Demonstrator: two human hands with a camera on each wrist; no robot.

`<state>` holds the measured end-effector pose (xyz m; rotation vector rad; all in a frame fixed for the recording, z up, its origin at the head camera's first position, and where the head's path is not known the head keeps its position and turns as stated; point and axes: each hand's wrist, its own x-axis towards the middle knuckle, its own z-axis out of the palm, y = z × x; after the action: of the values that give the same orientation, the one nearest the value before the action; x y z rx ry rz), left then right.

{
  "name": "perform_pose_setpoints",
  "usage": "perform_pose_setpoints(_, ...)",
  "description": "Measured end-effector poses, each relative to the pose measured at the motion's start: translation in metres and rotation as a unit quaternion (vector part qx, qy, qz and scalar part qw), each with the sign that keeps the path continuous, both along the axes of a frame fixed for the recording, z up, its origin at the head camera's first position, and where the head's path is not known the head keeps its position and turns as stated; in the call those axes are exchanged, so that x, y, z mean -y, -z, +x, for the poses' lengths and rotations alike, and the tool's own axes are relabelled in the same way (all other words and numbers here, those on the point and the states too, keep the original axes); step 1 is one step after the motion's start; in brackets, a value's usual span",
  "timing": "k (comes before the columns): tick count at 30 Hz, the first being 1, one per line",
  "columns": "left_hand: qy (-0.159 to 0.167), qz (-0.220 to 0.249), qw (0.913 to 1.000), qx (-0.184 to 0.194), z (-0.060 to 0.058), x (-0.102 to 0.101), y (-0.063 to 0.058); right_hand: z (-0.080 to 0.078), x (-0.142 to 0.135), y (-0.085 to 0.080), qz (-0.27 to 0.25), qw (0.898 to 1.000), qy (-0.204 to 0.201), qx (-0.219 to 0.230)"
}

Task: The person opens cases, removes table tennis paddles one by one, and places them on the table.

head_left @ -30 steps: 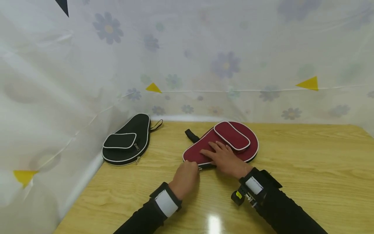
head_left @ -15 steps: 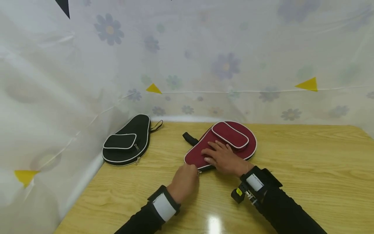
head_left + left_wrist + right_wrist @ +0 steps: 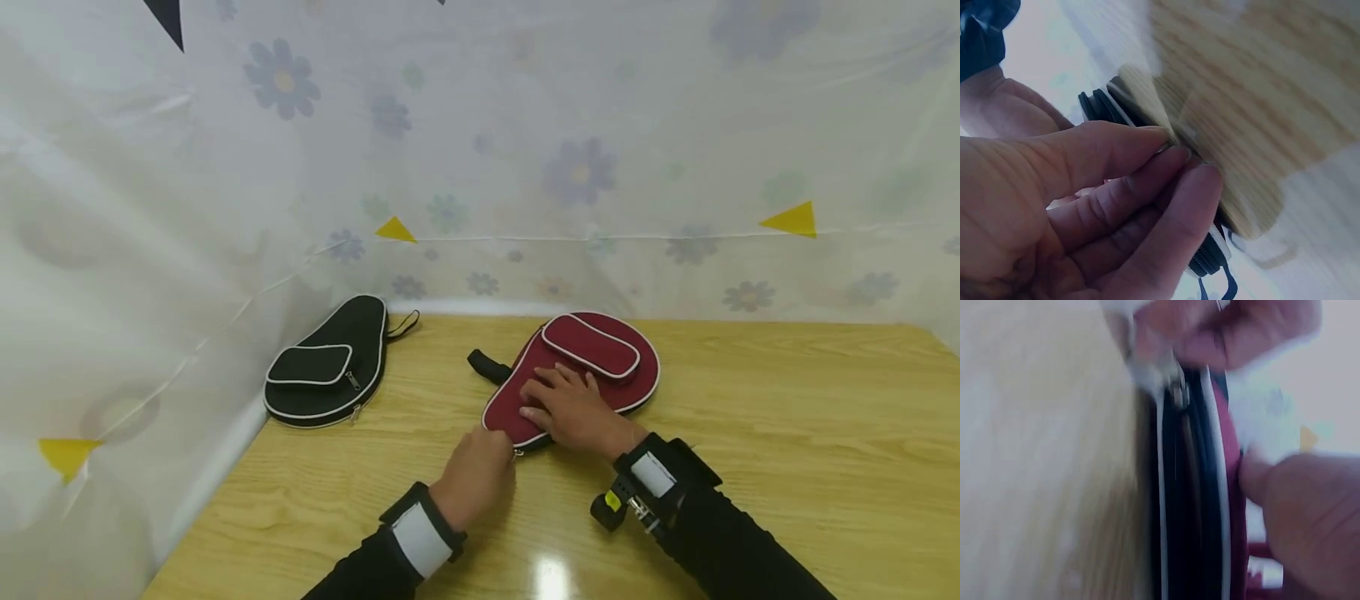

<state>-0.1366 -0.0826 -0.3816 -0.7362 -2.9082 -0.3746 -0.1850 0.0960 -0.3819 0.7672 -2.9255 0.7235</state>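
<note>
A dark red table tennis bat case [image 3: 600,367] with white piping lies on the table, its narrow end towards me. At that end my left hand [image 3: 476,471] pinches the zipper pull between thumb and curled fingers. In the left wrist view those fingertips [image 3: 1200,172] hide the pull itself. The right wrist view, blurred, has the metal zipper slider [image 3: 1179,394] on the case's black side, right at my left fingers. My right hand [image 3: 581,417] rests on the case's top below its pocket, fingers spread and fairly straight, thumb near the edge.
A black bat case [image 3: 330,362] with white piping lies at the left, against the white flowered curtain [image 3: 510,167]. A black strap [image 3: 487,367] sticks out from the red case's left side. The wooden table [image 3: 787,433] runs to the curtain at the back.
The red case has turned a little, its narrow end shifting towards me and to the right. My left hand has moved slightly with it, still pinching; my right hand stays on the case.
</note>
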Motion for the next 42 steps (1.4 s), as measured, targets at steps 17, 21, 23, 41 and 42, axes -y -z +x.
perform_pose_setpoints(17,0.035,0.002,0.9993,-0.011,0.001,-0.015,0.000,0.015,0.036,-0.012,0.063,0.970,0.235,0.017)
perform_pose_setpoints(21,0.041,-0.001,0.9992,-0.004,0.000,-0.018,0.000,0.013,0.032,-0.013,0.065,0.971,0.227,0.030)
perform_pose_setpoints(23,0.042,0.001,0.9991,0.006,0.000,-0.018,0.000,0.013,0.030,-0.013,0.069,0.973,0.218,0.026)
perform_pose_setpoints(41,0.071,0.030,0.9966,0.029,0.007,-0.026,0.000,0.005,0.013,-0.025,0.085,0.983,0.122,0.103)
perform_pose_setpoints(42,0.072,0.031,0.9964,0.030,0.007,-0.026,0.000,0.005,0.013,-0.025,0.086,0.983,0.119,0.107)
